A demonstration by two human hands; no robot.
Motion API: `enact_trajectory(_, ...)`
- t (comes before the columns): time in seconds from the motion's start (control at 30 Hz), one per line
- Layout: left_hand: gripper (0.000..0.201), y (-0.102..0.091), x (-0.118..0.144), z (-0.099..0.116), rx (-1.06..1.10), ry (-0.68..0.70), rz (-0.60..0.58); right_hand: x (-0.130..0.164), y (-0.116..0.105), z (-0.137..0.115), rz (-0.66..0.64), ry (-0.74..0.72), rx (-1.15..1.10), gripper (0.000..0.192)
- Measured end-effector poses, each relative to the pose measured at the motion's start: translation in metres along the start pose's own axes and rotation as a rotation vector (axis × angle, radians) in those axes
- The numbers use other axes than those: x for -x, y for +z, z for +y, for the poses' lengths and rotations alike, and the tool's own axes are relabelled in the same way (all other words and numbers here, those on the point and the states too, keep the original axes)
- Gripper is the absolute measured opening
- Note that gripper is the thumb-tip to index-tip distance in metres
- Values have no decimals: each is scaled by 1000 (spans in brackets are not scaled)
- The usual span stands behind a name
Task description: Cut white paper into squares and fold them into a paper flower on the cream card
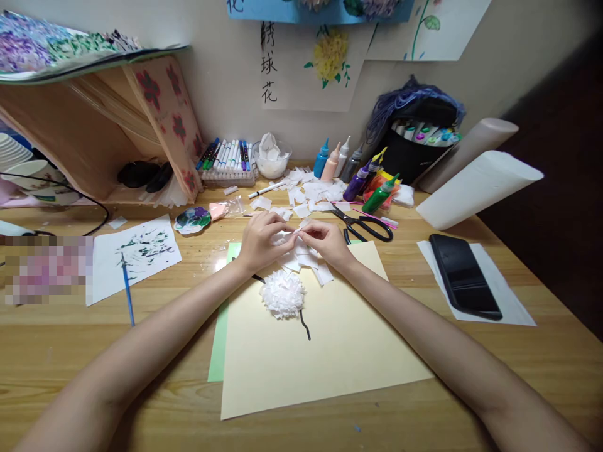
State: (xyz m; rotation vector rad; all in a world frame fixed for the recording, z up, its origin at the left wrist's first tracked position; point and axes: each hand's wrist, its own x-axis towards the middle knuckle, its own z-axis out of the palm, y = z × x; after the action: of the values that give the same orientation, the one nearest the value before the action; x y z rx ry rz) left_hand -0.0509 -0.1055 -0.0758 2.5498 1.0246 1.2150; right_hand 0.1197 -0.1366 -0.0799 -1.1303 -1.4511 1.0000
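Observation:
My left hand (264, 241) and my right hand (328, 242) meet fingertip to fingertip, both closed in a pinch on a small white paper piece (297, 231). Just beneath them, loose white paper squares (322, 274) lie across the top of a cream sheet (325, 351). A fluffy white paper flower (282, 294) sits on that sheet, nearer to me than my hands. Black painted strokes (305, 326) run out from the flower on two sides. Under the cream sheet, the edge of a green sheet (217, 351) shows at the left.
Black-handled scissors (377, 227) lie right of my hands. Behind are scattered paper scraps (325, 190), paint bottles (377, 193), markers (228, 156) and a bowl (272, 164). A paintbrush (127, 292) rests at left; a phone (464, 276) and paper rolls (475, 191) are at right.

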Motion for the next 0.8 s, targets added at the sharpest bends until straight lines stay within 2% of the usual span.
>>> enact_trajectory(0.33,8,-2,-1,4,-38,17,13,1,2,-2,14,-33,70,16)
enact_trajectory(0.57,4,-4,-1,6,-51,-25,35,1,2,0,31,-23,61,17)
enact_trajectory(0.8,8,-5,-1,8,-48,25,3,1,1,1,39,-22,52,19)
